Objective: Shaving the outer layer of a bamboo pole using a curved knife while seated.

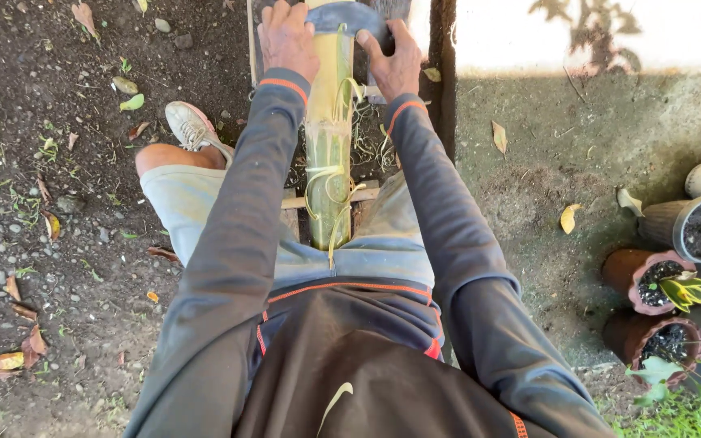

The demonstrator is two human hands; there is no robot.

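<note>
Both hands press a curved grey blade (350, 16) onto a green bamboo pole (328, 138). The left hand (287, 36) and right hand (395, 58) each keep their grip clamped on the blade's ends. Potted plants (663, 284) stand to the right.

Bamboo pole (328, 138): smooth, green-yellow, skin peeled into curling strips. Blade (342, 16) at its far end: dull grey metal. Right of pole, plant pots (622, 272) looked matt terracotta. Ground: rough soil.

Backyard garden — bare soil (58, 203), potted plants (659, 284)
</note>
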